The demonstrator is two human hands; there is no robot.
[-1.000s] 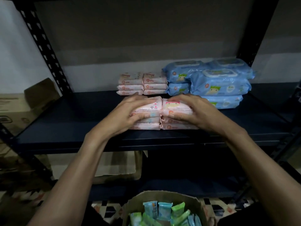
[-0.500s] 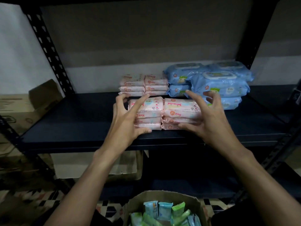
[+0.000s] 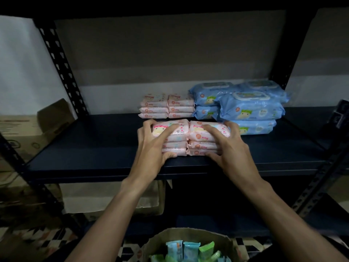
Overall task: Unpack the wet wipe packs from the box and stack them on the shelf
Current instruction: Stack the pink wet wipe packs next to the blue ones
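A dark shelf (image 3: 90,148) is seen across the whole width, carried by black slotted posts (image 3: 60,67). To the left of the shelf, a cardboard carton (image 3: 28,133) is seen with one flap raised. At the near bottom edge, an open brown box (image 3: 156,241) is seen, and small green and blue packs (image 3: 190,249) are stood upright in it.

On the far right of the shelf, large blue packs (image 3: 249,110) are piled in layers, the upper ones tilted. Just left of them, against the back, small pink packs (image 3: 167,107) are laid in two touching stacks.

Nearer the front edge, two more pink stacks are set side by side and touching. The left stack (image 3: 181,134) is gripped by the left hand (image 3: 151,148): its fingers are spread wide over the top pack and its thumb is pressed against the bottom pack. The right stack (image 3: 198,145) is gripped in the same way by the right hand (image 3: 232,152), with the fingers draped over the top and the thumb laid at the base. Both stacks are rested on the shelf.
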